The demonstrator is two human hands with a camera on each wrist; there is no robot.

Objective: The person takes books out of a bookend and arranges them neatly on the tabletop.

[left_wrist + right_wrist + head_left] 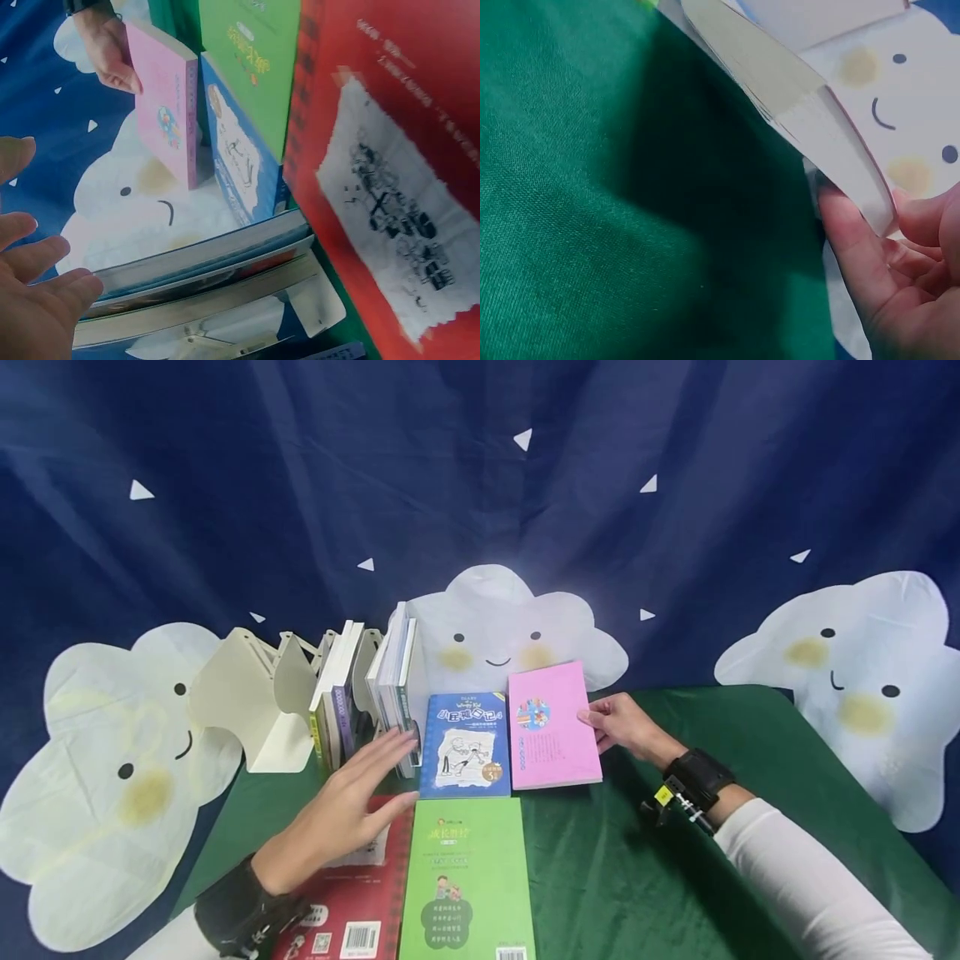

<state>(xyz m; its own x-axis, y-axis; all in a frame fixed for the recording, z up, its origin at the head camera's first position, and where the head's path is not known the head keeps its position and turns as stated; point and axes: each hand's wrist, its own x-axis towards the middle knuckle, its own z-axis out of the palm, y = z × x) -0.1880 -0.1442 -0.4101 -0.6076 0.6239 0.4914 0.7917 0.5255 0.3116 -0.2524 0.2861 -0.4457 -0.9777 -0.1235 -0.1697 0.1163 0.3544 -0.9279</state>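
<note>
My right hand [626,727] pinches the right edge of a pink book [555,727], thumb on its cover and fingers behind. The pink book is tilted and raised off the green cloth, as the right wrist view shows its page edges [802,112] between thumb and fingers. Left of it lies a blue book [465,747] with a cartoon cover. My left hand [348,802] has its fingers spread and holds nothing. It hovers above a red book [352,893], close to the upright white-paged books [393,672]. A green book [467,877] lies below the blue one.
Cream bookends [247,693] stand at the left, with more upright books [337,693] among them. Green cloth [645,860] covers the table. A dark blue curtain [450,485] with smiling white clouds hangs behind.
</note>
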